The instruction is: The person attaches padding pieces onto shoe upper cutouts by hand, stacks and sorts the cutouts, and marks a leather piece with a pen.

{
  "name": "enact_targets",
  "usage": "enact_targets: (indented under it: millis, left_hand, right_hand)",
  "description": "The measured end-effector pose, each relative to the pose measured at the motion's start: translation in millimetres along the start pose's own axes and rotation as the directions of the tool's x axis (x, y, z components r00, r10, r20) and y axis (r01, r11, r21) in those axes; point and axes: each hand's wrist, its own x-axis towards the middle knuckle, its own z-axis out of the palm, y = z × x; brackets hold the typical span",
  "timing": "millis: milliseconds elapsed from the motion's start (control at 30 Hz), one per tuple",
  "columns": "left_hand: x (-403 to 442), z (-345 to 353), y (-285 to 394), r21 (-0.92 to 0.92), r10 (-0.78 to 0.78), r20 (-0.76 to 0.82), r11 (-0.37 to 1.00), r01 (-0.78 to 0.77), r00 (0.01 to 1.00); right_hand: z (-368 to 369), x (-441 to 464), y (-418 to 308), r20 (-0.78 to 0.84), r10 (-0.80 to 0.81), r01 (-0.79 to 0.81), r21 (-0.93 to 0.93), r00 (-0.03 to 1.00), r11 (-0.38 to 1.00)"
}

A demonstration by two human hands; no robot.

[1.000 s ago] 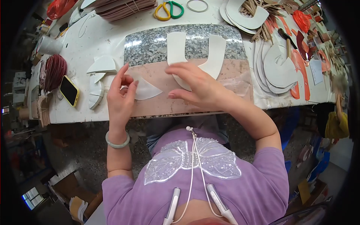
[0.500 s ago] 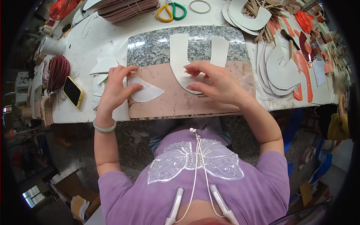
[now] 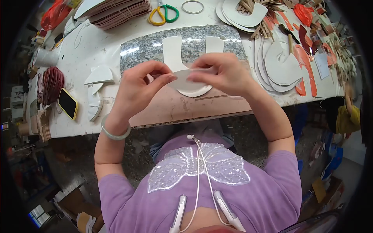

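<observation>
My left hand (image 3: 145, 83) pinches the left tip of a small white leaf-shaped piece (image 3: 182, 79) between thumb and fingers. At the other end of that piece, my right hand (image 3: 223, 73) is closed on it, its thumb smeared by motion. The piece is held up over a larger white U-shaped piece (image 3: 172, 50), whose curved bottom shows below and whose two arms point away from me. Under the U-shaped piece lie a pinkish-brown board (image 3: 167, 106) and a speckled grey stone slab (image 3: 142, 54). Whether the two white pieces touch is hidden.
A phone (image 3: 68, 103) and white offcuts (image 3: 100, 74) lie to the left. Scissors (image 3: 164, 14), a metal ring (image 3: 192, 6) and tied brown stacks (image 3: 118, 13) sit at the back. Curved white pieces (image 3: 283, 66) and orange strips (image 3: 306, 70) are on the right.
My left hand has lifted the leaf-shaped piece from the board and moved it right, over the U-shaped piece. My right hand has closed on its other end. The camera view has shifted slightly.
</observation>
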Motion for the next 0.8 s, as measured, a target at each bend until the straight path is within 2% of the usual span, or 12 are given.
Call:
enact_targets:
  millis: [67, 100, 233, 400, 567, 767, 800]
  left_hand:
    - [11.3, 11.7, -10.9, -0.128, -0.006, 0.006, 0.992, 0.007, 1.0]
    - [14.6, 14.6, -15.5, -0.132, -0.003, 0.011, 0.991, 0.005, 1.0]
    - [26.6, 19.3, -30.6, -0.027, -0.045, 0.135, 0.998, 0.049, 0.99]
    - [34.0, 13.4, -39.0, 0.03, -0.119, 0.137, 0.993, 0.116, 0.983]
    - [34.6, 15.6, -43.1, 0.121, -0.158, 0.141, 0.982, 0.141, 0.977]
    - [37.9, 15.8, -41.3, 0.078, -0.187, 0.147, 0.981, 0.177, 0.971]
    - [38.2, 16.0, -40.0, 0.115, -0.2, 0.155, 0.976, 0.183, 0.967]
  right_hand:
    - [-5.1, -7.0, 12.3, -0.03, 0.194, -0.185, 0.186, 0.981, 0.965]
    - [-4.2, -9.8, 16.7, -0.034, 0.199, -0.189, 0.184, 0.979, 0.965]
    - [3.0, -16.3, 33.6, 0.124, 0.479, -0.489, 0.364, 0.869, 0.793]
    - [15.4, -13.9, 38.0, 0.016, 0.504, -0.482, 0.324, 0.863, 0.814]
    - [19.1, -12.3, 37.4, -0.01, 0.495, -0.475, 0.265, 0.869, 0.839]
    - [17.8, -10.6, 36.0, 0.011, 0.498, -0.49, 0.193, 0.867, 0.85]
    - [19.4, -10.8, 35.9, -0.028, 0.471, -0.465, 0.12, 0.882, 0.877]
